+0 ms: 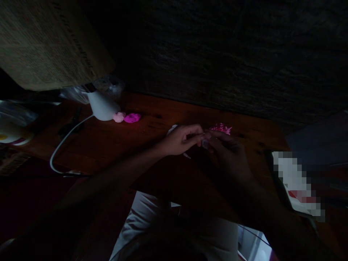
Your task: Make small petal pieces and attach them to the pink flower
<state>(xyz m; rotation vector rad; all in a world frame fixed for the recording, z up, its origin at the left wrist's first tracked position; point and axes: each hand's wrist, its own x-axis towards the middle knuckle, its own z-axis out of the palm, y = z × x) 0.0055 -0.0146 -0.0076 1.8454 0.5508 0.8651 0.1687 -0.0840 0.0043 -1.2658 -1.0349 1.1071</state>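
Observation:
The fingertips of my left hand (181, 140) and my right hand (231, 154) meet over the wooden table, both closed in a pinch. A small pale piece (204, 144) shows just below the joined fingertips; the dim light hides what it is. Behind my right fingers lies a pink spiky-edged piece (221, 128). Some white paper-like scrap (172, 129) peeks out from behind my left hand, and another white tip shows below it. Farther left, a light pink lump (119, 116) and a bright magenta lump (132, 117) sit side by side.
A lamp with a white base (102, 105) and a newsprint-patterned shade (54, 47) stands at the left, its white cord (56, 152) looping off the table. Clear plastic wrapping (108, 85) lies behind it. On the right is a lit, pixelated screen-like device (293, 181). A dark wall rises behind.

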